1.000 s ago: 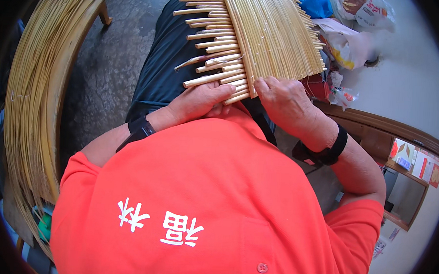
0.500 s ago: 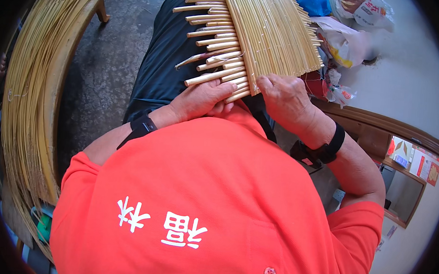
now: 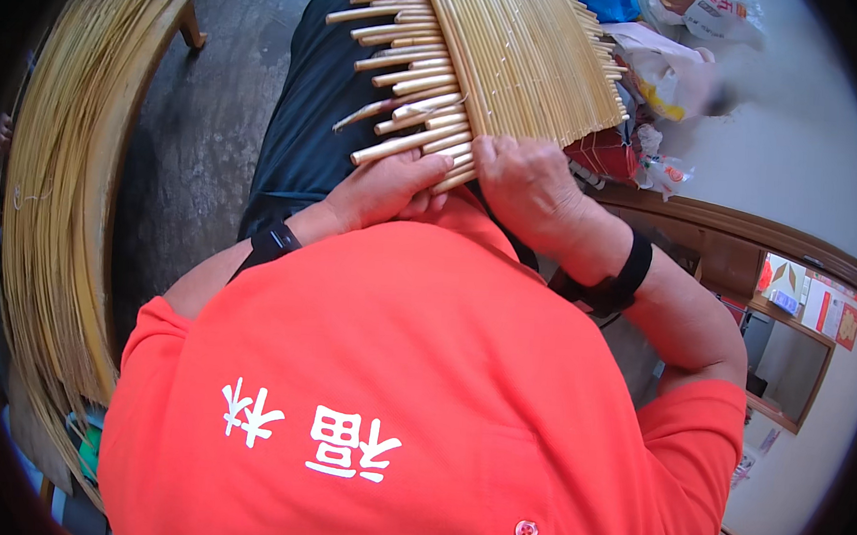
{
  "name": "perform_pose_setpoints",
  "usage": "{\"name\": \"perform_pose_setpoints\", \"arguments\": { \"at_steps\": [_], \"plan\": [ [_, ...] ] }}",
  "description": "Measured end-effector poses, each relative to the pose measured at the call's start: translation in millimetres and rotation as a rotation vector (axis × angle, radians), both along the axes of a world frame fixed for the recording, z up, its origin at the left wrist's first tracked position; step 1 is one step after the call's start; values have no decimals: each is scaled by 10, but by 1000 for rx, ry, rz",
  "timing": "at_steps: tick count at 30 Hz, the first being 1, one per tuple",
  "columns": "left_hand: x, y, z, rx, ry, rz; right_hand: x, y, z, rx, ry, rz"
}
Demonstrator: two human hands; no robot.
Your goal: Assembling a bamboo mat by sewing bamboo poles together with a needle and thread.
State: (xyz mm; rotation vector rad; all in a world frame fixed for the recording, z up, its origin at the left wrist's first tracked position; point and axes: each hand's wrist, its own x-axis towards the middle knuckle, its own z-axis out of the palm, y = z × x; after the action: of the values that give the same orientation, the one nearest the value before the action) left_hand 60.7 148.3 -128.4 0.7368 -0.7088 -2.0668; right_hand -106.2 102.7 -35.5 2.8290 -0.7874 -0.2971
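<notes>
Grey floor (image 3: 221,63) extends left of the stalk mat (image 3: 541,65). Farther left of the mat stands a wooden bench (image 3: 129,160), with long, thin straw (image 3: 64,185) laid lengthwise along it. Right of the mat: plastic bags (image 3: 648,56) beside a pale wall (image 3: 794,141). Viewed from my position in the room, the mat lies over the person's dark trousers (image 3: 306,116), its near end close to the red shirt (image 3: 397,305). Stalk ends (image 3: 401,58) of unequal length project from its left side, beyond an edge strip (image 3: 451,51).

Left hand (image 3: 384,188): at the near left corner of the mat; thumb above the stalk ends, fingers underneath, pinching them. Right hand (image 3: 532,186): at the near end of the mat, touching it beside the edge strip; fingers curled together. Fingertips are hidden; I cannot tell whether they pinch a stalk. The mat extends away from both hands.
</notes>
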Motion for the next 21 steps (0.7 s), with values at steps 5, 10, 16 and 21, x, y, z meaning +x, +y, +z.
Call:
{"name": "perform_pose_setpoints", "arguments": {
  "at_steps": [5,10,16,21],
  "plan": [
    [43,3,33,-16,4,1,13,49,17,-30,10,-25],
    [32,3,30,56,-15,-15,-24,64,-42,9,-106,0],
    [-3,6,-6,84,-1,11,-43,112,-119,-35,-126,-13],
    [13,5,2,96,2,0,-49,110,-152,-57,-106,-34]
  ]
}}
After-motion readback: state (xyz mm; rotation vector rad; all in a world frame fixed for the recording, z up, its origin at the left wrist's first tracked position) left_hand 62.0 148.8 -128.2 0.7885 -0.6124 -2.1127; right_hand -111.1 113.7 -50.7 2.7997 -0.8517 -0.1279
